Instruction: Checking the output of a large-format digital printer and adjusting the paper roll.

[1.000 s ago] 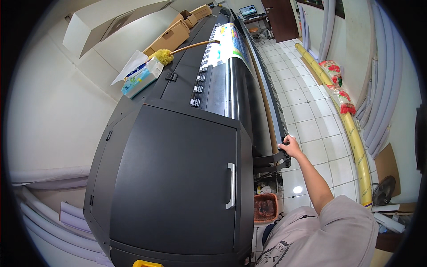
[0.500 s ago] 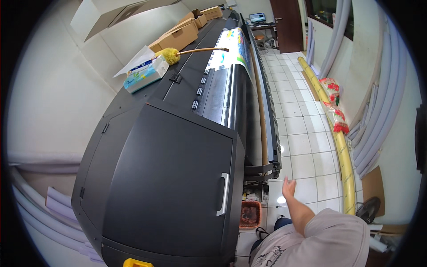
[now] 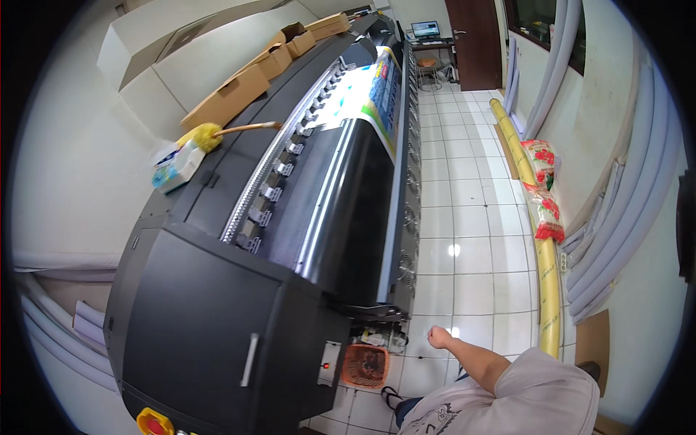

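Note:
Reaching forward from the lower right, my right hand (image 3: pixel 438 337) hangs over the tiled floor with its fingers curled in. Nothing shows in it, and it touches nothing. Nearest to it is an orange plastic basket (image 3: pixel 365 365) with dark contents, on the floor by the end of a wide-format printer (image 3: pixel 203 312). A printed sheet with blue, green and white colours (image 3: pixel 370 94) lies over the printer's far section. My left hand is out of the picture.
Cardboard boxes (image 3: pixel 228 94), a yellow duster (image 3: pixel 203 136) and a tissue pack (image 3: pixel 177 170) lie on the printer. Along the right wall are a long yellow tube (image 3: pixel 549 297), red-and-white bags (image 3: pixel 544 210) and pale rolls (image 3: pixel 616 217). A yellow-and-red stop button (image 3: pixel 154 422) sits at the near corner.
The view has shifted, and more of the printer's front, its row of clamps and the basket show. My right hand has gone from loosely extended fingers to curled ones, lower and further left in view.

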`<state>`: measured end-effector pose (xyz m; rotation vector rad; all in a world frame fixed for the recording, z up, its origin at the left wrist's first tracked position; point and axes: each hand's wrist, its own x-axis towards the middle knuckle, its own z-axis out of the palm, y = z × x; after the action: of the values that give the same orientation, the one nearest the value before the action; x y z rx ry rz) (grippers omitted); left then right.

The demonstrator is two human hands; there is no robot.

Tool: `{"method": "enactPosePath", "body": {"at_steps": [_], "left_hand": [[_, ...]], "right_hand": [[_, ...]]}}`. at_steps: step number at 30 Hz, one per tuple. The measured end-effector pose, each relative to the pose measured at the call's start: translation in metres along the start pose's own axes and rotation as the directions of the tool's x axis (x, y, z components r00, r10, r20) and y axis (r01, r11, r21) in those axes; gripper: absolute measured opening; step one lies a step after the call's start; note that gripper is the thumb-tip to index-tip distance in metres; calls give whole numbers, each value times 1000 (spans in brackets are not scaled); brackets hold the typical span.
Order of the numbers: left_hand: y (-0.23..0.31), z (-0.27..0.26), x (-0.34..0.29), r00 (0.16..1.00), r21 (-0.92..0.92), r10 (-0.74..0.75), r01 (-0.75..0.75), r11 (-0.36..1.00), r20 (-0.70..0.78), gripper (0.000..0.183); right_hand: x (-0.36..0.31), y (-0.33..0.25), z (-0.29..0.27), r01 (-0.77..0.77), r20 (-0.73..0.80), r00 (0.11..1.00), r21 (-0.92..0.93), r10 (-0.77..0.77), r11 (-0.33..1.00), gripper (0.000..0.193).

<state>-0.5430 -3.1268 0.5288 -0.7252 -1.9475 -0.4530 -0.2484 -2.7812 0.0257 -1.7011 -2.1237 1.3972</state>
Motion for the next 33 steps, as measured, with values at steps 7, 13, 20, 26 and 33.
{"method": "enactPosePath", "body": {"at_steps": [7, 13, 20, 26, 33], "left_hand": [[176, 10, -12, 981, 43, 35, -27, 999, -191, 57], [337, 119, -77, 880, -600, -65, 373, 708, 471, 39], [468, 302, -164, 646, -495, 308, 127, 859, 699, 58], [617, 411, -141, 616, -329, 175, 145, 933, 768, 75], [796, 548, -76, 543, -301, 173, 156, 941, 822, 80]], "right_hand": [[20, 182, -98, 43, 85, 996, -401, -9, 915, 31], [-35, 354, -171, -159, 118, 957, -550, 265, 820, 44], [28, 382, -282, -365, 50, 914, -329, 402, 871, 31], [101, 349, -353, -104, 229, 946, -449, 227, 887, 31], [212, 293, -487, -311, -146, 884, 523, 444, 793, 23]]}}
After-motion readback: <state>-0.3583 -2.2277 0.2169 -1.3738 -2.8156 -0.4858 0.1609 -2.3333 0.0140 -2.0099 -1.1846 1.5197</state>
